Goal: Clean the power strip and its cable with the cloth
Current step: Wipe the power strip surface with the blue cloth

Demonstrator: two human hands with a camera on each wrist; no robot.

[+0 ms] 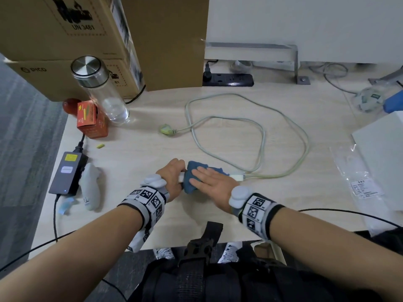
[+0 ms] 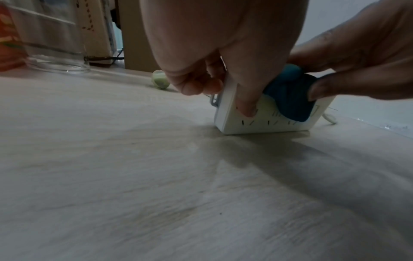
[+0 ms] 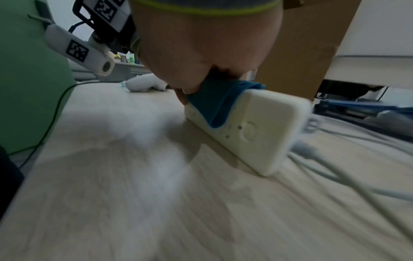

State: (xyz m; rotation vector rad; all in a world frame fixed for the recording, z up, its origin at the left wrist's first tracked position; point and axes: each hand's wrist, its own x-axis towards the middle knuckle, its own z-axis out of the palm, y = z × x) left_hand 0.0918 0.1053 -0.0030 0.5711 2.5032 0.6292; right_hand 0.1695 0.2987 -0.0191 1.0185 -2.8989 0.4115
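The white power strip (image 3: 257,127) stands on its long edge on the light wooden table (image 1: 239,219), near the front. My left hand (image 1: 174,177) grips its left end, thumb on the socket face (image 2: 245,106) and fingers curled behind. My right hand (image 1: 205,177) holds the blue cloth (image 1: 193,177) wrapped over the strip's top and socket face, with flat fingers above and the thumb on the front. The strip's right end (image 1: 236,177) pokes out past the cloth. Its pale cable (image 1: 263,136) loops across the table to a greenish plug (image 1: 166,129).
A glass bottle (image 1: 100,90) and an orange box (image 1: 91,118) stand at the left, before cardboard boxes (image 1: 65,29). A black adapter (image 1: 67,175) and white controller (image 1: 90,188) lie by the left edge. A black power strip (image 1: 229,79) sits at the back, a white box (image 1: 381,160) and plastic bag (image 1: 357,177) at the right.
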